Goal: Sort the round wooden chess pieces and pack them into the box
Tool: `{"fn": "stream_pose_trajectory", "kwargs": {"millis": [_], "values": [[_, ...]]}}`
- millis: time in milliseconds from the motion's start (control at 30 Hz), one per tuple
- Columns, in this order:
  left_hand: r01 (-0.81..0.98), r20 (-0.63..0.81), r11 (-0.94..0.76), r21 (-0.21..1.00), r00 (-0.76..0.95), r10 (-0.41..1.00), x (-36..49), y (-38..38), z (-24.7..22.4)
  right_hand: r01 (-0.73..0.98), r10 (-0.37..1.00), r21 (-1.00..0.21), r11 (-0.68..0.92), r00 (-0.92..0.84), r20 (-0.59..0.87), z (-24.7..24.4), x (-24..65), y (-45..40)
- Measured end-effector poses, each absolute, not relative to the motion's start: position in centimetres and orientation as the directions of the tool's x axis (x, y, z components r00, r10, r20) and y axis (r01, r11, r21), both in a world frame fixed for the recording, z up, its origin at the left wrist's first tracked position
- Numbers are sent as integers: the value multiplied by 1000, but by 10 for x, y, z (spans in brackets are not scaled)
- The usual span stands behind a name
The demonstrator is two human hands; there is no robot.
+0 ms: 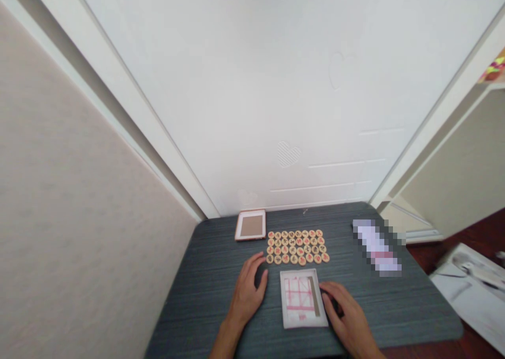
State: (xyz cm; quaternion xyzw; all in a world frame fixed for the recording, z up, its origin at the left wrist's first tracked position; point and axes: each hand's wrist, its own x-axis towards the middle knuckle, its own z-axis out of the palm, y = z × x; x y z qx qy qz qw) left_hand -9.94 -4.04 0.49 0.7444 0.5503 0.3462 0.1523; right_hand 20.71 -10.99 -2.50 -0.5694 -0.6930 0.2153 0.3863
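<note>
Round wooden pieces with red and dark characters (292,242) lie in rows on the dark table (205,280). Below them sits an open white box (283,301) with a folded sheet printed in pink lines (300,295) inside. My left hand (248,288) rests on the table left of the box, fingers apart and holding nothing, its fingertips close to the lower left pieces. At the right edge of the box is my right hand (345,314), its thumb and fingers apart, fingertips at the box's side.
A shallow box lid with a brown panel (251,226) lies at the back left of the table. A pixelated object (376,246) is at the right. A white panel (252,111) rises behind the table, and a patterned wall (79,217) stands at the left.
</note>
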Motion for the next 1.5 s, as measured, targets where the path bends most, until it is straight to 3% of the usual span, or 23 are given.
{"fn": "stream_pose_trajectory", "kwargs": {"millis": [267, 633, 833, 1133, 1367, 1500], "values": [[760, 375, -419, 497, 247, 894, -88, -27, 8, 635, 947, -716, 289, -81, 311, -20, 205, -102], [772, 397, -376, 512, 176, 901, -81, -13, 5, 605, 955, -769, 207, 45, 293, -15, 210, -98], [770, 373, -352, 533, 160, 914, -80, -13, 3, 683, 931, -703, 198, 93, 352, -18, 236, -64], [749, 382, -366, 553, 163, 910, -82, -12, 9, 773, 925, -569, 280, -59, 375, -26, 245, -22], [721, 412, -518, 460, 344, 844, -73, 11, 47, 773, 907, -521, 361, -162, 389, -17, 240, -4], [708, 371, -564, 426, 432, 822, -73, 17, 43, 784, 882, -457, 421, -235, 410, -14, 237, 6]]}}
